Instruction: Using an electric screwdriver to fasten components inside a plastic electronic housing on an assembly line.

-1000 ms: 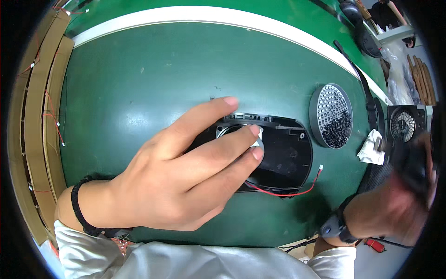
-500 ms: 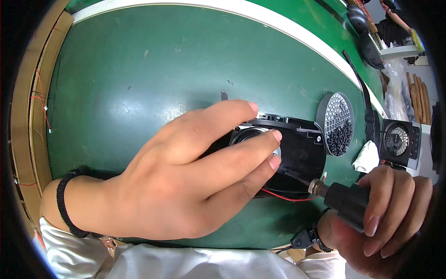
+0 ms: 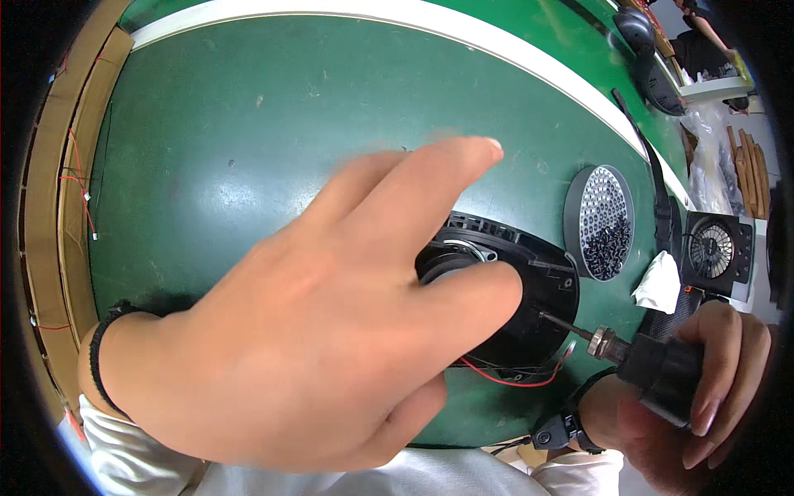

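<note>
A black plastic housing [image 3: 542, 281] lies on the green table, with a round speaker [image 3: 447, 260] set in it, partly hidden by my left hand. A red wire [image 3: 521, 384] curves along its near edge to a small pale connector. My left hand [image 3: 331, 306] hovers over the housing's left part, fingers apart and partly bent, slightly blurred, with nothing seen in it. In my right hand [image 3: 715, 388], fingers wrapped round its black body, is an electric screwdriver [image 3: 662, 372]. Its thin bit points left, the tip over the housing's right part; whether it touches cannot be told.
A round grey dish [image 3: 571, 223] of small black screws stands right of the housing. Beyond it are a white crumpled tissue [image 3: 659, 283], a black strap [image 3: 657, 186] and a small fan [image 3: 711, 248]. Cardboard [image 3: 74, 248] edges the left side. Another person [image 3: 703, 54] is at far right.
My left hand has lifted off the speaker, its fingers spreading upward and away. The screwdriver has shifted right and slightly toward me, showing its bit. The housing's near edge has shifted slightly toward me.
</note>
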Action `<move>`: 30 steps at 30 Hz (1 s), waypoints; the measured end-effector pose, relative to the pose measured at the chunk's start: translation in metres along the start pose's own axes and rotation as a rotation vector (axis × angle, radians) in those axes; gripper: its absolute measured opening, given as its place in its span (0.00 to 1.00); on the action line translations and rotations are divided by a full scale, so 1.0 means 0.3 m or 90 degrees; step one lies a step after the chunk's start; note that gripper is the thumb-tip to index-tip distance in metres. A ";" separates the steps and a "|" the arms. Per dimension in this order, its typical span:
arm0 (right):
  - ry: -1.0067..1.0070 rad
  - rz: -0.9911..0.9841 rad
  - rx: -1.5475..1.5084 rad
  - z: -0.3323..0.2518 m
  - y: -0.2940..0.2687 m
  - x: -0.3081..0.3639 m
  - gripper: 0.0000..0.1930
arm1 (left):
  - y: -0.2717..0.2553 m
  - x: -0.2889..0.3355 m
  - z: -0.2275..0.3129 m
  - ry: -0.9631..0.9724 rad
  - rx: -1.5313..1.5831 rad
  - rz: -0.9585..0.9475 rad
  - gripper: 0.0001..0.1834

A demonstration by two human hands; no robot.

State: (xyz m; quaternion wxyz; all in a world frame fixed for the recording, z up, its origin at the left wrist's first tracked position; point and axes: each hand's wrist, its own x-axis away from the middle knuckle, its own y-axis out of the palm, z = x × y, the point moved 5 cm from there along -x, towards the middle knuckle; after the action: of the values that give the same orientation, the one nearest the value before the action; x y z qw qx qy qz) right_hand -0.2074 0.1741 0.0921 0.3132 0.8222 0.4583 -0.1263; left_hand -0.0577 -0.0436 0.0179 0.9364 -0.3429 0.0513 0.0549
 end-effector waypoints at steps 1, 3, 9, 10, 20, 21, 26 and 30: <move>0.003 -0.008 -0.005 -0.001 -0.011 0.008 0.10 | -0.001 -0.004 -0.001 -0.010 0.048 -0.031 0.27; 0.012 -0.020 -0.006 -0.003 -0.012 0.016 0.10 | -0.003 -0.013 -0.009 -0.010 0.051 -0.043 0.28; 0.039 -0.065 -0.006 0.043 0.023 -0.007 0.11 | 0.024 -0.052 -0.097 0.168 0.120 0.008 0.27; 0.042 -0.074 -0.008 0.064 0.030 -0.020 0.11 | 0.025 -0.040 -0.093 0.269 0.116 0.066 0.27; 0.095 -0.168 -0.012 0.080 0.055 -0.030 0.13 | 0.013 -0.036 -0.076 0.260 0.099 0.099 0.26; 0.099 -0.175 -0.011 0.051 0.046 -0.019 0.13 | 0.009 -0.046 -0.069 0.161 0.110 0.046 0.26; 0.127 -0.220 -0.013 0.140 0.111 -0.054 0.14 | 0.040 -0.045 -0.103 0.172 0.112 0.069 0.26; 0.151 -0.267 -0.027 0.133 0.113 -0.045 0.15 | 0.021 -0.017 -0.095 0.196 0.099 0.109 0.26</move>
State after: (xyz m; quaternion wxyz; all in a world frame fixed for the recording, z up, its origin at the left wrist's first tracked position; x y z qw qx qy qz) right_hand -0.1835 0.1269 0.0814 0.2415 0.7115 0.6549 -0.0810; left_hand -0.0653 -0.0577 -0.0071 0.9331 -0.2681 0.2267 0.0773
